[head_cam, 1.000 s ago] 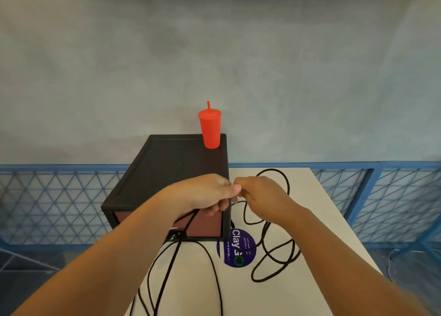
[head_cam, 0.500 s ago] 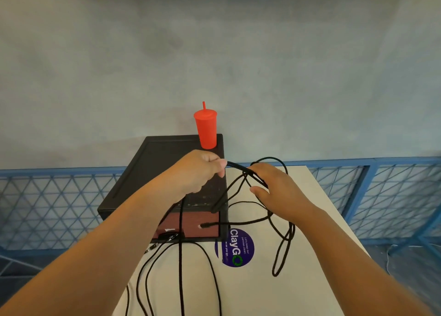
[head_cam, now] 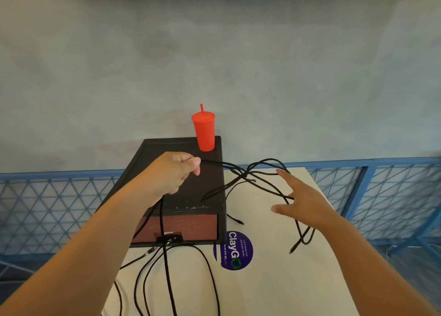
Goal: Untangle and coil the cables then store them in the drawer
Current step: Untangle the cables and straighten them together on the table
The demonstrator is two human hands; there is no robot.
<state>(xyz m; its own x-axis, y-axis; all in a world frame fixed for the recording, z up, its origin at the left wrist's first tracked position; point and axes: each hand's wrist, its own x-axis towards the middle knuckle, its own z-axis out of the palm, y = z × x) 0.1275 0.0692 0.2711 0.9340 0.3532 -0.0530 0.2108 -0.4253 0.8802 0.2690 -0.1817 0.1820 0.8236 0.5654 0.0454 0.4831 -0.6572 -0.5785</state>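
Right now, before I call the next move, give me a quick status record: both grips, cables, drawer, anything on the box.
Left grip: holds black cables raised over the box
Right grip: open, fingers spread among the lifted loops
Cables: tangled, uncoiled, trailing across the table
Drawer: looks closed
On box: red cup

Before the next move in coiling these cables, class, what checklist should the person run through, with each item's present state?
1. Left hand grips thin black cables: ok.
2. Right hand has a hold: not ok, fingers spread open.
3. Cables untangled: not ok, strands cross.
4. Reddish-brown drawer of black box open: not ok, shut.
5. Red plastic cup with straw upright: ok.
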